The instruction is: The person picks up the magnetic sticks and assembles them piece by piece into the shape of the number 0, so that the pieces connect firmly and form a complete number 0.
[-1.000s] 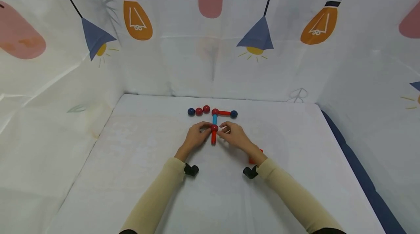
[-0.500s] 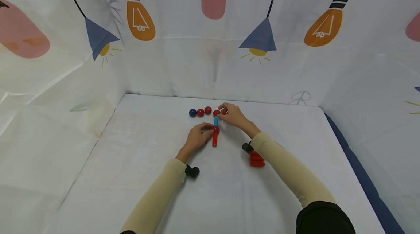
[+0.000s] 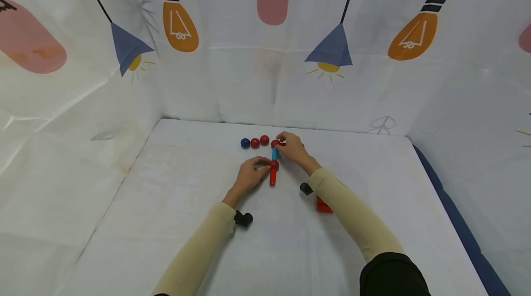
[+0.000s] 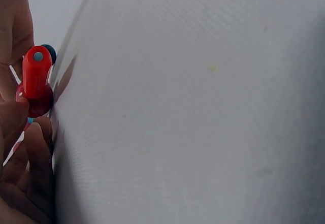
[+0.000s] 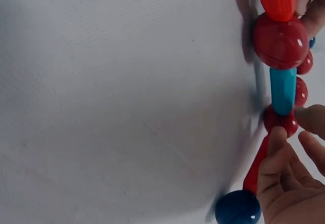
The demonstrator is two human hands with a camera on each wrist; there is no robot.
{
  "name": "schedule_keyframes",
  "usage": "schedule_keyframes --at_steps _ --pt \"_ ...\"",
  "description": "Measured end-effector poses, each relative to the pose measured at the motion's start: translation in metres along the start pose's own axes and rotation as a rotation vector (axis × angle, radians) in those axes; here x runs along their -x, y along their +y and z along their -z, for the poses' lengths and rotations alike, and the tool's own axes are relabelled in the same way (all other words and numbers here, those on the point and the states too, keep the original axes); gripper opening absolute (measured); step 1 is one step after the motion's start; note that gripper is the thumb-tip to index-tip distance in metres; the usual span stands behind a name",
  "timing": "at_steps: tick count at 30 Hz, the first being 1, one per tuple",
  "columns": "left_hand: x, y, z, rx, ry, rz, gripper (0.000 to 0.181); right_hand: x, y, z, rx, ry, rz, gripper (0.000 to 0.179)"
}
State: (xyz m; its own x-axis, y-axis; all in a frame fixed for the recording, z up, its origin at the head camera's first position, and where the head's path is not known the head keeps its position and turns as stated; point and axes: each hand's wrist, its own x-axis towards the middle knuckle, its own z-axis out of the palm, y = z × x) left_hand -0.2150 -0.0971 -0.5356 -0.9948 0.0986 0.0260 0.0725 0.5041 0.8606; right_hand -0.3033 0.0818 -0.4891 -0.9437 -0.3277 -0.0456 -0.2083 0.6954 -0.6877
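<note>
A joined piece of balls and rods lies on the white table. My left hand [image 3: 248,175] holds its near red ball [image 5: 282,41] between thumb and fingers. From that ball a red rod [image 4: 36,79] points towards me, and a light blue rod [image 5: 283,89] leads away to the far red ball [image 5: 280,122]. Thumb and forefinger of my right hand [image 3: 293,148] pinch this far ball. A second red rod [image 5: 254,168] runs from it to a dark blue ball [image 5: 238,208], mostly hidden behind the right hand in the head view.
Left of the far ball sit a loose dark blue ball [image 3: 245,143] and two loose red balls [image 3: 255,143]. Spare red rods [image 3: 324,205] lie partly under the right forearm. A printed white curtain [image 3: 232,88] stands behind the table.
My right hand has moved from beside the near red ball to the far red ball and pinches it. The left hand stays on the near ball. The head view has shifted slightly.
</note>
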Motion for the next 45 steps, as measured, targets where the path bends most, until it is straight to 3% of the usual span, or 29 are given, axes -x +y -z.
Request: schedule_keyframes --at_steps 5,7,17,22,31,39,45 --pt "0.0 0.003 0.005 0.032 -0.029 0.023 0.028 -0.001 0.003 -0.005 0.035 0.044 0.008 0.028" --pt "-0.001 0.004 0.01 0.031 -0.01 0.031 0.028 -0.001 0.003 -0.006 0.037 0.053 0.008 0.027" --pt "-0.018 -0.005 0.04 -0.022 0.274 -0.029 0.02 -0.002 0.004 -0.007 0.033 0.056 0.008 0.026" --pt "-0.029 -0.01 0.051 -0.027 0.346 -0.024 0.019 -0.002 0.005 -0.005 0.017 0.046 0.001 0.025" --pt "-0.039 -0.019 0.054 -0.051 0.309 0.069 0.043 -0.001 0.005 -0.003 0.01 0.033 -0.011 0.024" --pt "-0.041 -0.021 0.053 -0.068 0.245 0.123 0.048 0.0 0.005 -0.003 0.009 0.038 -0.007 0.025" --pt "-0.041 -0.013 0.052 -0.054 0.246 0.177 0.045 0.0 0.006 -0.003 0.007 0.038 -0.007 0.025"
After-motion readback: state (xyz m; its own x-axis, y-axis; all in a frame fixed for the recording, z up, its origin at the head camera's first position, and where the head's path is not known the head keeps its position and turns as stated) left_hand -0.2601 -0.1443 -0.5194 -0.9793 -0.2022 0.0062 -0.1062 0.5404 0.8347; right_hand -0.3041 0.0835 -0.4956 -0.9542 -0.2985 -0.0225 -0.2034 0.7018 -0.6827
